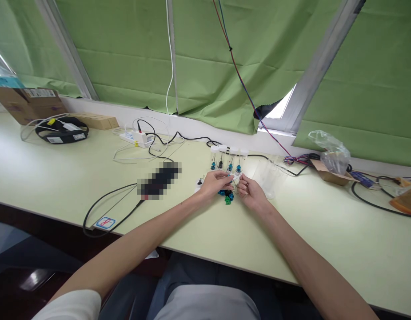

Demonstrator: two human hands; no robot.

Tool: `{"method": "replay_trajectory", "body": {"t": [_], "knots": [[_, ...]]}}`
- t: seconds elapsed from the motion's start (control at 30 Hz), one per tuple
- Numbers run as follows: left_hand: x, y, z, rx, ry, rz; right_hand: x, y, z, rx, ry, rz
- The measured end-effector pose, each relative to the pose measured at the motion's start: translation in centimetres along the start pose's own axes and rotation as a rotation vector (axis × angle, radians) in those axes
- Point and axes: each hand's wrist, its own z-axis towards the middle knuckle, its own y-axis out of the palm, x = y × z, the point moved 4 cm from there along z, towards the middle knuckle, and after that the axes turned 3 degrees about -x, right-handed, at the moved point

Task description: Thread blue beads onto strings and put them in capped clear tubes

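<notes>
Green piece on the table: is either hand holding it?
No, the green piece lies on the table, apart from both the left hand and the right hand.

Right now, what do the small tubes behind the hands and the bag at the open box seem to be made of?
Tubes: probably glossy clear plastic, perhaps glass; coloured pieces show through. Bag: likely thin, shiny plastic film; it looks see-through and crumpled.

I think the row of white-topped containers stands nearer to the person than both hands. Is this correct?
No: in the head view, the row of white-topped containers stands beyond the left hand and right hand, towards the green curtain.
</notes>
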Motion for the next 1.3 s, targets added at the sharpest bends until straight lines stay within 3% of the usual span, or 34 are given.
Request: {"method": "replay_trajectory", "body": {"t": [0.3,0.73,1.3], "knots": [[0.2,0.0,0.0,-0.017,0.044,0.095,0.0,-0.1,0.0,0.004,-0.068,-0.175],[-0.2,-0.1,0.7,-0.09,0.086,0.126,0.2,-0.2,0.2,0.008,-0.075,-0.138],[0.8,-0.5,1.3,-0.186,0.231,0.157,0.0,-0.3,-0.1,0.007,-0.191,-0.234]]}}
